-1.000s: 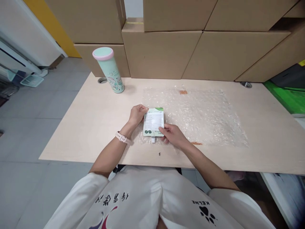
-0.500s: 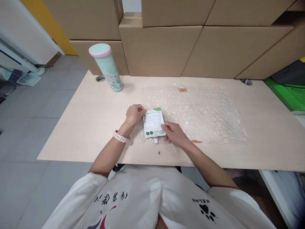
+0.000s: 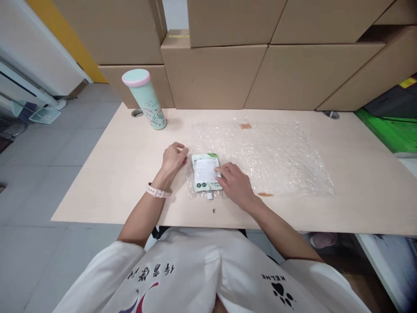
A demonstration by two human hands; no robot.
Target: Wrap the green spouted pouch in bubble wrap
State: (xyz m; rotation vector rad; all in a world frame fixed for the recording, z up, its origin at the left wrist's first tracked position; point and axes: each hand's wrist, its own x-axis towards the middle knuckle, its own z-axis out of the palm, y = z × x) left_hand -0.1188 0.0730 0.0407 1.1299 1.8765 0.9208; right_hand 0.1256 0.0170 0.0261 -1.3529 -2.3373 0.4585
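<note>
A flat white and green spout pouch [image 3: 205, 169] lies on the left end of a clear bubble wrap sheet [image 3: 270, 152], its white cap pointing toward me. My right hand [image 3: 236, 182] rests at the pouch's right edge, fingers loosely stretched and touching it without gripping. Just left of the pouch, at the wrap's left edge, is my left hand [image 3: 175, 157]. Its fingers are half curled with a small gap between thumb and index finger, and I see nothing held there. A pale pink band circles the left wrist.
A mint tumbler with a pink-rimmed lid [image 3: 145, 100] stands at the back left of the wooden table [image 3: 107, 174]. Stacked cardboard boxes [image 3: 215, 78] line the far edge. Green and dark items [image 3: 384, 126] sit at the right. Orange patches mark the wrap.
The pouch, held by both hands before, now lies on the bubble wrap. My left hand has let go and moved left; my right fingers have loosened. The camera view has shifted slightly.
</note>
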